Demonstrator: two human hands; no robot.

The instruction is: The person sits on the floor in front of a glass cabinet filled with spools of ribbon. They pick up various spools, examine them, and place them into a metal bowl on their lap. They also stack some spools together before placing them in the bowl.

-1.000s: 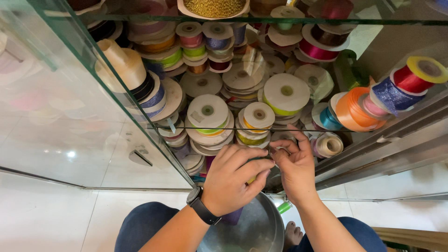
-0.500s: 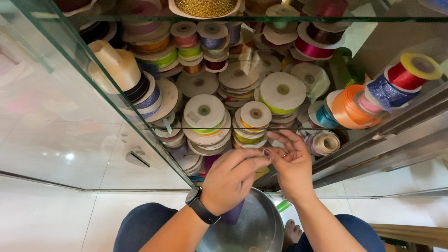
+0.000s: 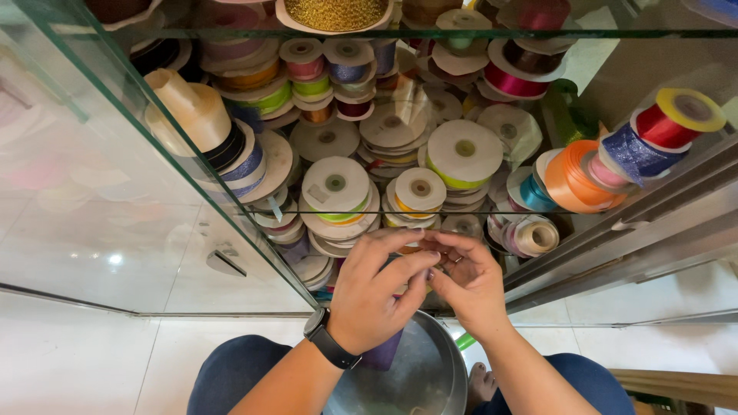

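Both hands meet over a steel bowl (image 3: 419, 369) resting on the person's lap, just near of a glass cabinet (image 3: 154, 192) packed with ribbon spools (image 3: 336, 184). The left hand (image 3: 377, 296), with a black wristwatch (image 3: 330, 347), curls its fingers against the right hand (image 3: 469, 280). Together the fingertips pinch something small, perhaps a ribbon end, too hidden to name.

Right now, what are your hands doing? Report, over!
Left hand and right hand together, fingertips pinching something small, too hidden to tell. Metal bowl on lap below. Ribbon spools behind glass shelf edge, just ahead.
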